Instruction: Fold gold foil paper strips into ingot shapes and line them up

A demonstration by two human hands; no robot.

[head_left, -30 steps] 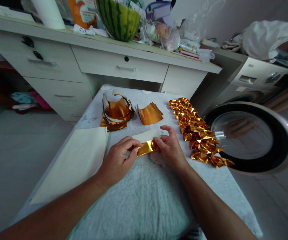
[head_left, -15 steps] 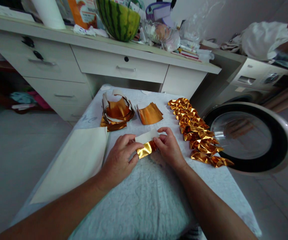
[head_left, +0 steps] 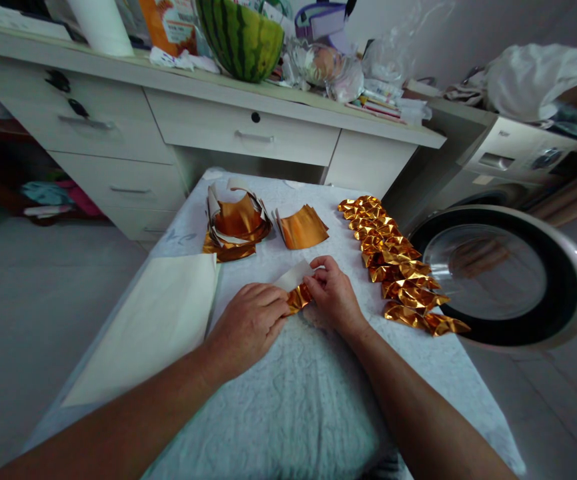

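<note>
Between my hands is a sheet of gold foil paper (head_left: 299, 299), its shiny side folded up over the white backing. My left hand (head_left: 251, 321) is closed on its left end, the fingers covering that part. At the right end, my right hand (head_left: 332, 290) pinches the paper between thumb and fingers. Beyond them lies a small stack of curved gold foil sheets (head_left: 304, 228), and left of it a larger curled bundle of foil paper (head_left: 235, 220). Rows of folded gold foil pieces (head_left: 393, 263) run along the table's right side.
A large cream paper sheet (head_left: 153, 323) covers the left of the cloth-covered table (head_left: 268, 413). Behind stands a white desk (head_left: 248, 130) bearing a cut watermelon (head_left: 241, 40) and plastic bags. The open round washing machine door (head_left: 498, 273) is close to the table's right edge.
My left hand has turned over and closed around the left end of the foil paper, hiding it. Less gold shows between the hands. My right hand keeps its pinch, almost unmoved.
</note>
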